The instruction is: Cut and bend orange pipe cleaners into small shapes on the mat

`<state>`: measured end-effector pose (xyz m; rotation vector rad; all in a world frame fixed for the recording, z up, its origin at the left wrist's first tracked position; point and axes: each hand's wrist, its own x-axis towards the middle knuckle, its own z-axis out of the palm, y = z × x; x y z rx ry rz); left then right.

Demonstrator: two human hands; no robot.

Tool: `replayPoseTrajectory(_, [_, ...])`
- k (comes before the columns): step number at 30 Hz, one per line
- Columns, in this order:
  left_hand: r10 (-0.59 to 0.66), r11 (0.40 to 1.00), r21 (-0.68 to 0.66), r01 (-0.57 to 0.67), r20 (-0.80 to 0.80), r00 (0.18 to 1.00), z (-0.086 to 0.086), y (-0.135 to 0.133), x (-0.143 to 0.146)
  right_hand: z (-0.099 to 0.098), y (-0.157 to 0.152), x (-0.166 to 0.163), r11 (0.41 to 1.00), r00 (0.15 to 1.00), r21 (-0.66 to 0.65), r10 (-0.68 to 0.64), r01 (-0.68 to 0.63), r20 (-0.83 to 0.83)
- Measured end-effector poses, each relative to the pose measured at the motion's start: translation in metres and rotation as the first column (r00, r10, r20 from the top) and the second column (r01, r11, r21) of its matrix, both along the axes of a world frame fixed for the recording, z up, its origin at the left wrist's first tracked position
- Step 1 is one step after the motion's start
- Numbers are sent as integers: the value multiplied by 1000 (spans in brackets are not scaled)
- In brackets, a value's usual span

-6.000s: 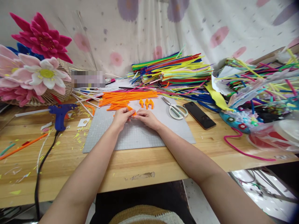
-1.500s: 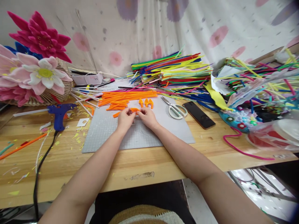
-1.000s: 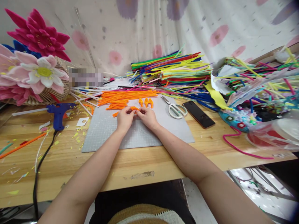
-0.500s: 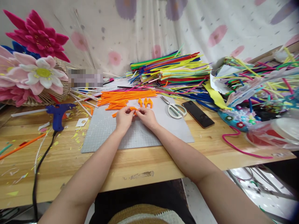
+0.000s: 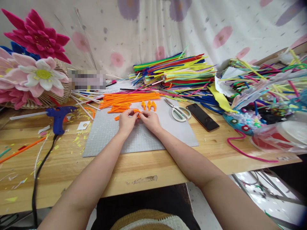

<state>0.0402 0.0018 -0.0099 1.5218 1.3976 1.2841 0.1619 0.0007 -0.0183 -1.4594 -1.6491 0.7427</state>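
Little has just changed: our left hand (image 5: 127,122) and right hand (image 5: 150,120) still pinch the orange piece (image 5: 136,111) above the grey mat (image 5: 177,134), so the handwork seems unfinished; our grip partly hides its shape.

No word, brand or number can be read anywhere across the wooden workbench (image 5: 134,174). At the left rear, a pixelated patch (image 5: 87,80) masks whatever surface lies beneath it, while the grey cutting mat (image 5: 102,140) shows fine grid lines but yields no legible figure. The blue glue gun (image 5: 58,119), the dark phone (image 5: 202,117) and the red-and-white tub (image 5: 271,140) at right likewise show no lettering clear enough to make out.
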Motion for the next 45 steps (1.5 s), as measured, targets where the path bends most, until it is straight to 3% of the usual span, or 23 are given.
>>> replayPoseTrajectory(5, [58,998,38,-53,-157,986,5,-2,2,4,-3,-2,995,994,3,-100,100,45])
replayPoseTrajectory(9, [117,984,159,-79,-241,964,6,-4,2,2,-2,-2,999,1000,27,-24,23,16])
replayPoseTrajectory(14, [116,981,177,-78,-220,969,6,-3,1,-2,0,-1,993,994,46,107,-108,18])
replayPoseTrajectory(25, [186,965,243,-94,-387,903,7,-6,0,-2,-1,-2,999,999,42,27,-29,28])
replayPoseTrajectory(32, [88,981,189,-50,-199,976,6,-5,0,-5,2,-1,994,995,63,94,-91,-38])
replayPoseTrajectory(38, [19,998,-62,-6,213,977,7,6,-10,-1,7,2,917,907,111,395,-382,-146])
replayPoseTrajectory(42, [-70,975,-170,143,377,924,13,9,-18,2,6,3,863,847,88,505,-497,-167])
replayPoseTrajectory(45, [-198,906,-265,330,424,884,19,6,-22,4,4,5,830,782,68,547,-554,-300])
